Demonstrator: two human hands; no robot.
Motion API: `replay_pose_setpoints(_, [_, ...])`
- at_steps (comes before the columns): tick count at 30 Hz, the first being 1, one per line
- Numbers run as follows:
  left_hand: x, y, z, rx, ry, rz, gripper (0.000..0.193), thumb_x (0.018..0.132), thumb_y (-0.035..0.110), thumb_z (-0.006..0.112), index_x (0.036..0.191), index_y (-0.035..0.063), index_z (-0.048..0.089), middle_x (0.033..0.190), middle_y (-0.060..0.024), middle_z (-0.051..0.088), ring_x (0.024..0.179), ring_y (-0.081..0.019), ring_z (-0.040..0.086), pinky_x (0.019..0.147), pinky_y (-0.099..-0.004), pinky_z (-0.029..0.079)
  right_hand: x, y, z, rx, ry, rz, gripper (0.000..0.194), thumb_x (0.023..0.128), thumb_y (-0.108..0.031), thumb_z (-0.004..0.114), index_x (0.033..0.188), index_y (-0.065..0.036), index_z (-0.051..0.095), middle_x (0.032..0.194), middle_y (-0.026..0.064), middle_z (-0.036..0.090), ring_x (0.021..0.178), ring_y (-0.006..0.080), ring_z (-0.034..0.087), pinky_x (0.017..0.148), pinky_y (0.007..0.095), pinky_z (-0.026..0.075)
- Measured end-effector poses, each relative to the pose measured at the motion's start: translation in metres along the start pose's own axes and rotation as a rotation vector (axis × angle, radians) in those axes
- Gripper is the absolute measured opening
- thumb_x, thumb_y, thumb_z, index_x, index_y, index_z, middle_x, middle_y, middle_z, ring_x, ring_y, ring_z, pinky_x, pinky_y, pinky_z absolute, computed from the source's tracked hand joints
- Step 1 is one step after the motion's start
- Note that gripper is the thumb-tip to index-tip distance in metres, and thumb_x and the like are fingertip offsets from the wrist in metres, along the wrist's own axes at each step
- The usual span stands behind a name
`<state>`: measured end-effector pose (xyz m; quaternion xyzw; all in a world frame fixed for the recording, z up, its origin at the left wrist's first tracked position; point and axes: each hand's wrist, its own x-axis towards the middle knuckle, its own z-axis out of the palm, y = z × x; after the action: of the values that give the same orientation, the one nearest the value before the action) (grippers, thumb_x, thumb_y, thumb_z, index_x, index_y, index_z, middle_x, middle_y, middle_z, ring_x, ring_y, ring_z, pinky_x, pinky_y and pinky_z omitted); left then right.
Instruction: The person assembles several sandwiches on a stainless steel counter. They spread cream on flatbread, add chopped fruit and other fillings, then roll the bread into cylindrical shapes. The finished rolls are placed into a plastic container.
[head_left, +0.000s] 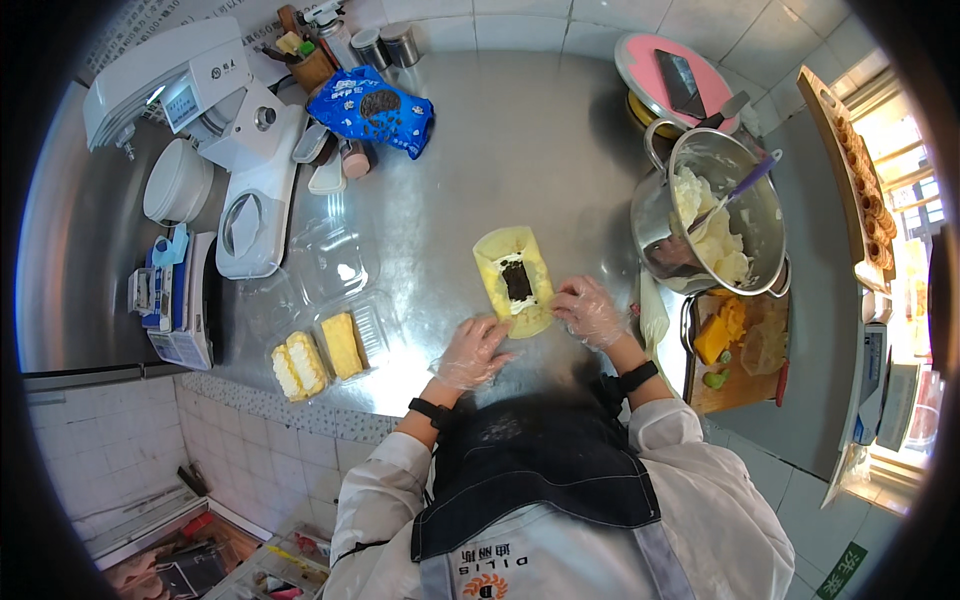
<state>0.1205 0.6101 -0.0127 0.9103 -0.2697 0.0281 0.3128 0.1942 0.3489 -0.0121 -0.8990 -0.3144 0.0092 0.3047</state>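
Note:
A yellow crepe sheet (529, 324) lies on the steel worktop in front of me. On its middle are white cream (520, 305) and a dark block of crumbs (516, 281), probably crushed cookies. My right hand (589, 309), in a clear plastic glove, pinches the crepe's right edge near its close corner. At the near left corner, my left hand (472, 351) touches the sheet with its fingertips, also gloved; whether it grips is unclear. Left of that hand, an open clear plastic box (369, 330) holds a yellow roll (342, 345) beside cream-topped yellow pieces (300, 365).
On the right stand a steel pot (651, 225) of cream with a purple-handled spatula (754, 174), a piping bag (654, 319) and a cutting board (731, 394) with mango pieces. Back left are a blue cookie bag (371, 109) and a white stand mixer (259, 157). A phone (679, 82) rests on a pink turntable (637, 64).

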Motion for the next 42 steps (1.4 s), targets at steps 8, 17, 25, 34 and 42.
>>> replay_pose_setpoints(8, [0.008,-0.021,0.027,0.032,0.223,-0.079,0.026,0.073,0.019,0.077,0.091,0.0077,0.063,0.104,-0.0124,0.053,0.095,-0.0311,0.050,0.085,-0.0422,0.043,0.020,-0.007,0.025,0.354,0.265,0.322,0.013,0.082,-0.008,0.066,0.088,-0.002,0.056,0.088,0.0125,0.053,0.078,0.0278,0.055,0.068,0.0374,0.046])
replay_pose_setpoints(17, [0.057,-0.036,0.036,-0.327,0.566,-0.484,0.022,0.077,0.006,0.070,0.095,0.0062,0.057,0.105,-0.0145,0.054,0.093,-0.0315,0.055,0.080,-0.0383,0.048,0.054,0.003,0.043,0.288,0.352,0.468,0.014,0.082,-0.014,0.066,0.083,-0.003,0.057,0.080,0.0114,0.057,0.069,0.0240,0.056,0.063,0.0361,0.047])
replay_pose_setpoints(25, [0.045,-0.020,0.026,-0.007,0.266,-0.113,0.047,0.076,0.005,0.071,0.118,0.0101,0.052,0.124,-0.0177,0.047,0.119,-0.0376,0.046,0.097,-0.0407,0.044,0.058,0.013,0.047,0.193,0.293,0.492,0.017,0.080,-0.018,0.068,0.082,-0.004,0.058,0.076,0.0093,0.058,0.065,0.0195,0.058,0.062,0.0337,0.048])
replay_pose_setpoints(34, [0.045,-0.035,0.032,-0.005,0.271,-0.088,0.043,0.077,0.005,0.071,0.116,0.0155,0.058,0.126,-0.0155,0.045,0.116,-0.0372,0.048,0.095,-0.0430,0.047,0.043,-0.012,0.020,0.404,0.294,0.354,0.025,0.075,-0.015,0.075,0.091,-0.004,0.060,0.095,0.0105,0.059,0.083,0.0223,0.058,0.074,0.0342,0.050])
replay_pose_setpoints(42, [0.053,-0.044,0.029,-0.123,0.366,-0.125,0.031,0.080,0.010,0.071,0.110,0.0144,0.066,0.117,-0.0126,0.057,0.113,-0.0299,0.055,0.090,-0.0366,0.051,0.038,0.005,0.033,0.133,0.305,0.148,0.040,0.060,-0.016,0.082,0.096,-0.012,0.066,0.112,0.0074,0.056,0.108,0.0314,0.048,0.094,0.0437,0.040])
